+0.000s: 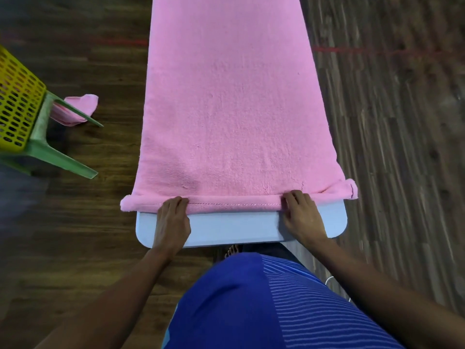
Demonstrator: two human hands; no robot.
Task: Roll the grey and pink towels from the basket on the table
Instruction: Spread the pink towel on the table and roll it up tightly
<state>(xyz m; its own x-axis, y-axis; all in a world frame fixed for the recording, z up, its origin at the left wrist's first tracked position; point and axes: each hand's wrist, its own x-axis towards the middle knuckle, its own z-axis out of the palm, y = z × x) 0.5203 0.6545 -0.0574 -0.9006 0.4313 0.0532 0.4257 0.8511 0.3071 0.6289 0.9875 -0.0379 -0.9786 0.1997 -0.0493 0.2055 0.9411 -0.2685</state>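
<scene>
A long pink towel (231, 102) lies spread flat along the narrow white table (234, 229), covering almost all of it and running out of the top of the view. Its near end is turned over into a thin roll with a stitched hem showing. My left hand (172, 220) grips that rolled edge left of centre, fingers curled over it. My right hand (300, 214) grips the same roll further right. The roll's ends stick out past both table sides. The yellow perforated basket (17, 107) sits at far left; no grey towel is visible.
The basket rests on a green plastic chair (47, 152). A second pink cloth (75, 109) lies crumpled on the dark wooden floor (390, 122) beyond the chair. A red line crosses the floor behind the table. My bare foot shows under the table's near edge.
</scene>
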